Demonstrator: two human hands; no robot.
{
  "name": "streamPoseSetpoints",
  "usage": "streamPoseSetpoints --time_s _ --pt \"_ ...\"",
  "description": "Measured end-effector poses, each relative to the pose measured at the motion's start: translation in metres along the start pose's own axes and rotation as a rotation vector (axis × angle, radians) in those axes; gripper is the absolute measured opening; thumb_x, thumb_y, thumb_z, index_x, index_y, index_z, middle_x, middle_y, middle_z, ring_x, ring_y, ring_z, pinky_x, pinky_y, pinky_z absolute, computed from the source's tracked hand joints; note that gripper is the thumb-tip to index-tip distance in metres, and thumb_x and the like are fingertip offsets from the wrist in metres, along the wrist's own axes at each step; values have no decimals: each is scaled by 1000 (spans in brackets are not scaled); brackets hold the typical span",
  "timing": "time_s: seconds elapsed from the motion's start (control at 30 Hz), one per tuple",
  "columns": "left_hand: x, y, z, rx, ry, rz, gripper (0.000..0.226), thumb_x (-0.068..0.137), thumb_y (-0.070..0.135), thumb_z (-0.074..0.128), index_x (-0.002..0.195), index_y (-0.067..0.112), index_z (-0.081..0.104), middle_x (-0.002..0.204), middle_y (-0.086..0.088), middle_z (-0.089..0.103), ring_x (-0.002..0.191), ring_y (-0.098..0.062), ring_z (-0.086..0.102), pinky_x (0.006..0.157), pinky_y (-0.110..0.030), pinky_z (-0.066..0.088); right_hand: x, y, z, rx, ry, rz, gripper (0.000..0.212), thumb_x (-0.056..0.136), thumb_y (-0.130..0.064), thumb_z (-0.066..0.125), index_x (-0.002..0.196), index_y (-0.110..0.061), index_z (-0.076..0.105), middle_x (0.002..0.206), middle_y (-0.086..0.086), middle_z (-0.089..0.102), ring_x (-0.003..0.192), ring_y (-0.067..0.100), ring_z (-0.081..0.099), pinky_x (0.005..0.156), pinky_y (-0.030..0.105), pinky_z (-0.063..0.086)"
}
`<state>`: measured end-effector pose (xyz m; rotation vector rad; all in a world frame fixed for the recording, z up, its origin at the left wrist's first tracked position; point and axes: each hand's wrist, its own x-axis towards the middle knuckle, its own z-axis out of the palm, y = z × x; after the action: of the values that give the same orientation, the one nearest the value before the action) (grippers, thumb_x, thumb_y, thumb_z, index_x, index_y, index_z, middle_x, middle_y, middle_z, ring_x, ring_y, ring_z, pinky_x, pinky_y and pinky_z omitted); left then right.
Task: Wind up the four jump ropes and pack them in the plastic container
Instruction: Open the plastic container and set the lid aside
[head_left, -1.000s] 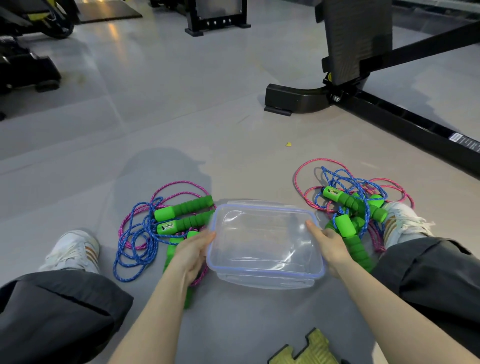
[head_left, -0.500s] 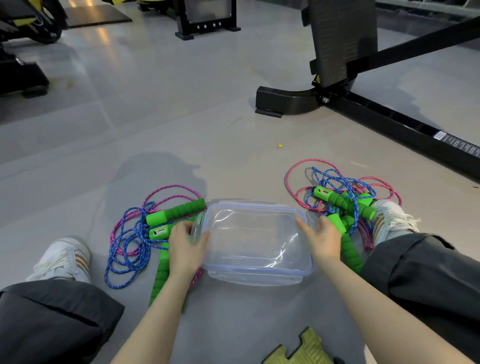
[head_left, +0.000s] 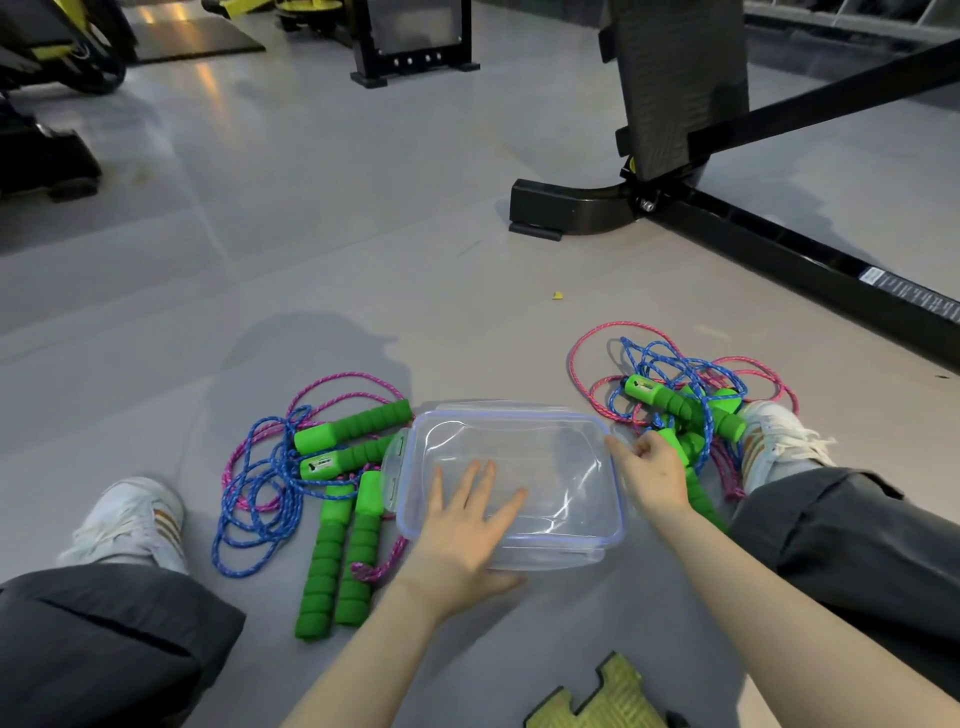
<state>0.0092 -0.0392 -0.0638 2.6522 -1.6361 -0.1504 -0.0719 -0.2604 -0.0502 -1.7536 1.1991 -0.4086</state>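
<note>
Container (head_left: 597, 519) clear, rounded; left hand (head_left: 465, 530) flat atop.

Illumination is moderate and cool, coming from overhead. A warm reflection streaks the glossy floor (head_left: 322, 171) at the upper left. The person's soft-edged shadow (head_left: 306, 358) falls forward on the floor ahead, which places a light source behind the wearer. Glare lines run across the clear plastic container (head_left: 582, 441), partly washing out its walls. Wide-angle distortion bends the black machine frame (head_left: 779, 249) at the right and the picture edges. Focus is adequate in the centre; the corners and the upper-left equipment are dim and slightly soft.
</note>
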Motion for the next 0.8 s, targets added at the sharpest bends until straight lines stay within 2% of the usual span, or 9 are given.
streamPoseSetpoints --time_s 0.03,0.1,0.27,0.4,0.43,0.53,0.63,0.7,0.8 --pt "-1 2 3 -12 -14 -14 84 65 71 32 136 27 41 139 -18 49 132 -30 42 97 -62 35 0 1 -1 29 -16 22 37 82 -26 66 63 -14 36 63 4 42 57 21 37 56 31 32" --pt "0 3 6 7 5 4 70 76 69 30 130 26 43 128 -16 60 120 -33 56 85 -61 48 -2 1 -3 133 -28 57 37 83 -29 65 63 -15 38 63 7 45 58 23 40 59 31 35" --pt "3 5 -2 -62 203 -42 73 95 65 9 130 23 58 126 -14 61 115 -36 59 85 -60 46 -3 0 -15 489 -154 183 37 95 -44 40 92 -17 64 92 7 67 80 22 60 74 34 46" --pt "5 6 -29 -394 482 -107 67 94 64 24 135 19 53 134 -15 55 124 -35 51 97 -54 42 -4 6 1 40 -302 83 30 94 -32 49 121 -18 54 128 11 55 109 26 54 95 36 42" --pt "6 4 -36 -547 541 -160 67 91 64 31 136 19 51 138 -11 52 129 -29 47 104 -47 39 -8 7 6 -104 -327 65 37 93 -30 54 125 -11 51 124 10 54 111 27 53 96 34 41" --pt "8 -6 -63 -948 644 -308 62 85 59 42 134 23 52 137 6 53 130 -7 44 110 -27 32 -10 11 13 -339 -246 -30 13 91 -13 48 97 -4 55 100 18 59 89 29 53 83 35 44" --pt "9 -26 -90 -1105 684 -367 38 94 49 46 114 22 62 118 1 64 109 -10 56 93 -20 40 -1 7 5 -350 -196 -89 27 90 -8 47 115 -6 59 113 20 63 103 32 58 90 35 43" --pt "10 -41 -100 -1231 655 -442 28 100 40 39 111 26 60 115 1 64 103 -9 58 91 -22 43 6 -3 -2 -201 -199 -157 25 91 -9 50 114 -12 61 116 11 65 100 24 60 93 36 44" --pt "13 -64 -100 -1514 515 -578 41 99 49 29 119 28 59 113 3 65 99 -15 64 95 -46 48 12 -26 -13 -36 -284 -348 25 93 -3 49 90 -26 59 95 -5 63 85 9 58 87 36 47"
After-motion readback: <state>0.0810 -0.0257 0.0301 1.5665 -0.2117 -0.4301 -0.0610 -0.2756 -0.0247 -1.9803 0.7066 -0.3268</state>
